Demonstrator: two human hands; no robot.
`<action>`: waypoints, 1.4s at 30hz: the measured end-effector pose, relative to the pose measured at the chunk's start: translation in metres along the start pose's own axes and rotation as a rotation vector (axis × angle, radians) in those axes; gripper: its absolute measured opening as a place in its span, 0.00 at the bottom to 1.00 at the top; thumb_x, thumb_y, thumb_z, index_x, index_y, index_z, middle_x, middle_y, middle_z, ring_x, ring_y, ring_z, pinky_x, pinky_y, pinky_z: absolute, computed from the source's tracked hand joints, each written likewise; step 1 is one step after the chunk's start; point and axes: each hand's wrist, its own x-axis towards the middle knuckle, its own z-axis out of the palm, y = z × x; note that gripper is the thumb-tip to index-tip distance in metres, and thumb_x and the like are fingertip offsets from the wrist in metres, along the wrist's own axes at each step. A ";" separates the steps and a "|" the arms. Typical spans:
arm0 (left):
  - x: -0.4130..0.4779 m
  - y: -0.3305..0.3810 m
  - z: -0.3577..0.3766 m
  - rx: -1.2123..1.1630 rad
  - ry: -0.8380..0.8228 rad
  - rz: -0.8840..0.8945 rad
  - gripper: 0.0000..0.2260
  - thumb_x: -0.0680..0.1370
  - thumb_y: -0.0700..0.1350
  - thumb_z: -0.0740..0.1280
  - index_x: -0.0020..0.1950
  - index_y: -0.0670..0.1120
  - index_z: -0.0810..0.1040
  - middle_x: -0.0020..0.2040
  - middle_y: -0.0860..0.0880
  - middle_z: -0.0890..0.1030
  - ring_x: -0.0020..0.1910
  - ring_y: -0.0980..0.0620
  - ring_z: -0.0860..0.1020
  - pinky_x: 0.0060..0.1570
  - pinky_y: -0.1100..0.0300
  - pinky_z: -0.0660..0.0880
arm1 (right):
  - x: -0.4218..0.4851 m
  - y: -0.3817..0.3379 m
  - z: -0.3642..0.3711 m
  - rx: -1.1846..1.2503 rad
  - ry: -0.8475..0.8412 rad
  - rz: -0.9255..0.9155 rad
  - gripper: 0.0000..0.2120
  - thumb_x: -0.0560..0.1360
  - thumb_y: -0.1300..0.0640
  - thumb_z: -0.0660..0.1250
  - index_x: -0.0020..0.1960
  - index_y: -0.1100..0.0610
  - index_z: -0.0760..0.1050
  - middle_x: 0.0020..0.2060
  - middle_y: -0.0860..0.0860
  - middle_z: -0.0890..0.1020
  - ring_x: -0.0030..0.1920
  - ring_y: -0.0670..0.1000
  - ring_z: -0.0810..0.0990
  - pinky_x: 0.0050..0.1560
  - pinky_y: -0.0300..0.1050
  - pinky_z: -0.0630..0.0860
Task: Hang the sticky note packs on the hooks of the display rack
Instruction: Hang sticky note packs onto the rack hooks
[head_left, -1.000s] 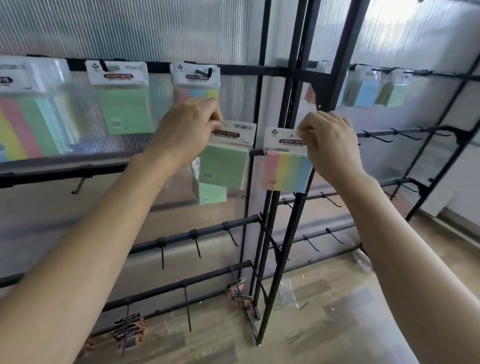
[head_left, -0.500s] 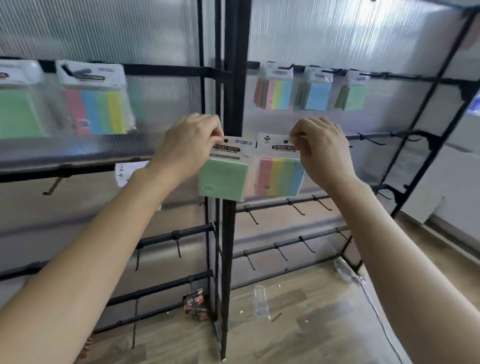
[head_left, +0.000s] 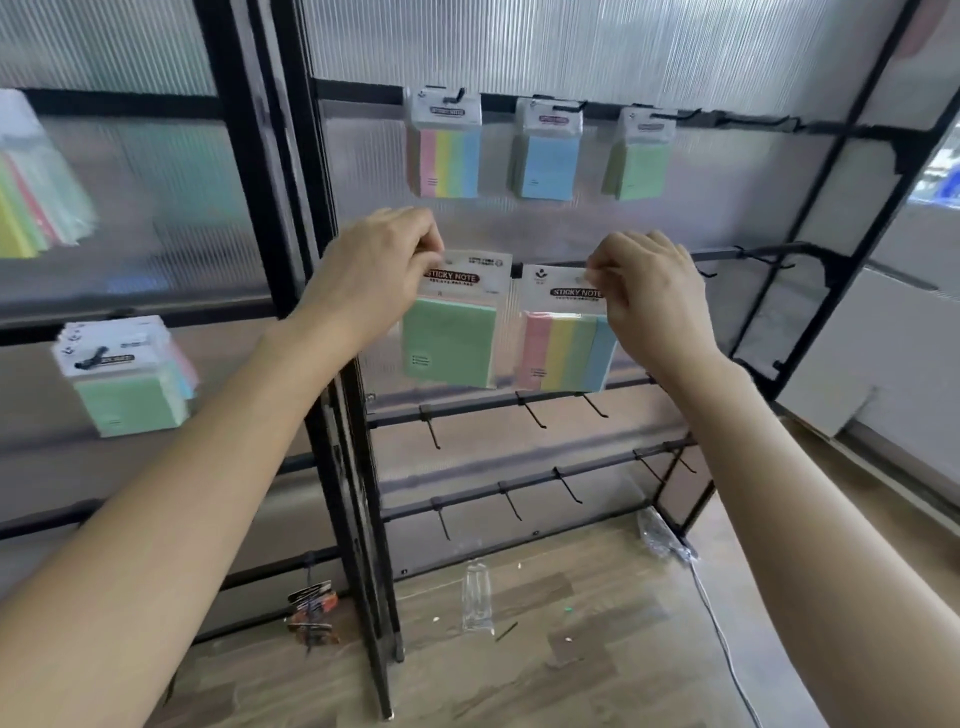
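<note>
The left hand (head_left: 379, 275) is clenched in a pinch on the top left corner of a green sticky note pack (head_left: 449, 340), which hangs below and to the right of its fingertips (head_left: 428, 244). Just right of it, a striped sticky note pack (head_left: 563, 348) hangs left of and below the right hand (head_left: 649, 301), whose curled fingers pinch its top right corner. Both packs sit at the second rail (head_left: 753, 253) of the display rack (head_left: 358, 467), side by side.
</note>
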 end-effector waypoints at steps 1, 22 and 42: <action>0.006 0.001 0.006 0.002 -0.004 0.000 0.04 0.78 0.41 0.63 0.46 0.41 0.75 0.44 0.49 0.77 0.45 0.52 0.71 0.47 0.56 0.68 | 0.001 0.008 0.002 0.003 0.005 0.008 0.05 0.72 0.62 0.61 0.41 0.61 0.74 0.38 0.55 0.79 0.40 0.59 0.73 0.41 0.46 0.63; 0.133 -0.039 0.088 0.162 0.120 -0.193 0.04 0.77 0.42 0.63 0.46 0.42 0.75 0.45 0.47 0.77 0.46 0.49 0.72 0.43 0.57 0.65 | 0.119 0.126 0.099 0.157 0.075 -0.029 0.03 0.73 0.65 0.64 0.40 0.61 0.75 0.36 0.54 0.79 0.39 0.58 0.74 0.38 0.46 0.64; 0.107 -0.051 0.052 0.450 0.231 -0.592 0.04 0.79 0.43 0.62 0.45 0.46 0.73 0.47 0.47 0.77 0.46 0.50 0.72 0.41 0.58 0.64 | 0.214 0.068 0.152 0.530 0.017 -0.232 0.06 0.76 0.61 0.62 0.47 0.63 0.76 0.43 0.56 0.81 0.47 0.58 0.74 0.39 0.44 0.59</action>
